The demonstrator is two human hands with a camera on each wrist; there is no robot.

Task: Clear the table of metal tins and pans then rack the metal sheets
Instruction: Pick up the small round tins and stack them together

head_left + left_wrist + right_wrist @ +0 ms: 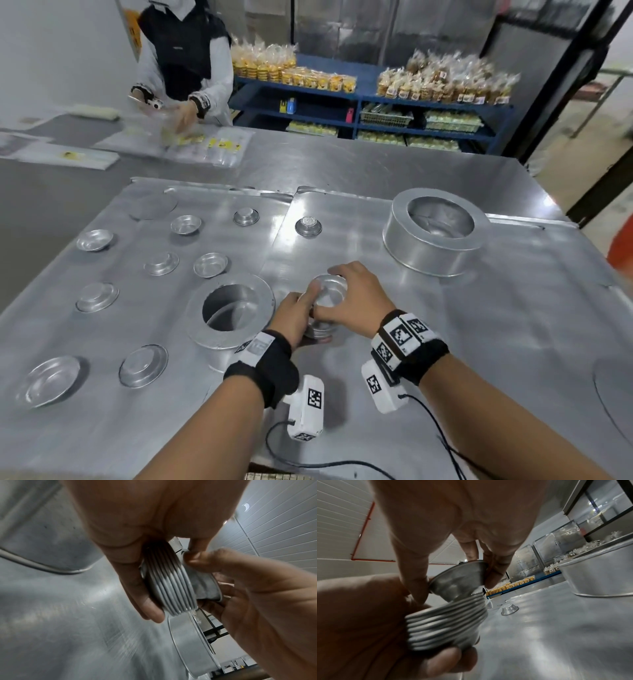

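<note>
1. While the left hand [295, 317] keeps its grip curled round a stack of nested tins [443, 627], the right hand [349, 301] pinches one tin [330, 291] by the rim, tilted into the stack's top.
2. Both are just right of the small round pan [230, 310] on the desk [479, 342].
3. Loose tins [97, 296] lie left of that pan.

second person [185, 58] at 11 o'clock, dark apron over white sleeves, hands blurred | clear plastic bags [209, 145] with yellow labels by them | blue shelving [370, 102] at 12–1 o'clock | bagged baked goods [445, 82] on top | orange object [621, 250] at 3 o'clock
</note>
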